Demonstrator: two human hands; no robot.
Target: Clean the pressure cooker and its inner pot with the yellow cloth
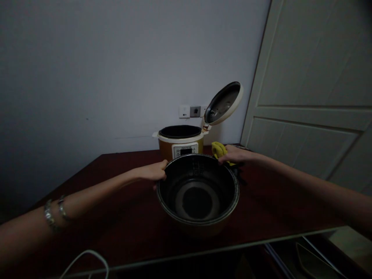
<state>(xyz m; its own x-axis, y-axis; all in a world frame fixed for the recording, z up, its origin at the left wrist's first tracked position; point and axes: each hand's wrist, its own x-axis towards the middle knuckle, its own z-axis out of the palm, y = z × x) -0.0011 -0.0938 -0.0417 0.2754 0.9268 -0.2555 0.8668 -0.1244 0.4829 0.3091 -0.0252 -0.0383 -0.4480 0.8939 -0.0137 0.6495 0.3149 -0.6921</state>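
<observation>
A dark inner pot (197, 199) faces me, tilted so that its grey-ringed bottom shows. My left hand (155, 171) grips its rim at the upper left, fingers closed over the edge. At the upper right of the rim, my right hand (232, 154) is closed on a yellow cloth (218, 149) that meets the pot's edge. Behind the pot stands a brown and white electric cooker (166, 146), its lid (225, 104) raised to the right. The pot hides the lower part of the cooker's control panel (186, 150).
Everything stands on a dark red table (122, 217) against a grey wall (116, 69) with sockets (184, 112). To the right is a panelled door (314, 77). A white cable (88, 252) loops at the front left edge, and an open drawer (308, 257) sits below the front right.
</observation>
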